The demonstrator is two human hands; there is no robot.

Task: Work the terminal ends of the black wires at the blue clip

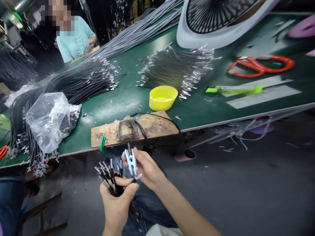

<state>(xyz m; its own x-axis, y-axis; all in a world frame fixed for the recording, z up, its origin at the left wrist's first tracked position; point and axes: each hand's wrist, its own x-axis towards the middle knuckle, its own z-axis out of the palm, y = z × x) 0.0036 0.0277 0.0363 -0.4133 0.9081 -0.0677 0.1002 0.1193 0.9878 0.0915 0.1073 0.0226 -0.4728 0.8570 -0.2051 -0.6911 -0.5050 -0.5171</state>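
A bundle of black cables [112, 178] with bare silvery ends is wrapped in my left hand [118, 203]; thumb and index finger pinch one cable end out to the side. My right hand [149, 168] holds a light blue clip [131, 162] between its fingers, just above that cable end. The clip is close to a thin metal shaft [128, 146] of a small motor [127, 129]. That motor is mounted on a wooden board [161, 126] at the table's edge.
On the green table [118, 109] are a yellow cup [163, 98], cable piles [83, 82], a plastic bag [46, 118], orange scissors [262, 65], a green cutter [235, 89] and a fan [209, 36]. A person [73, 41] in light blue is across the table.
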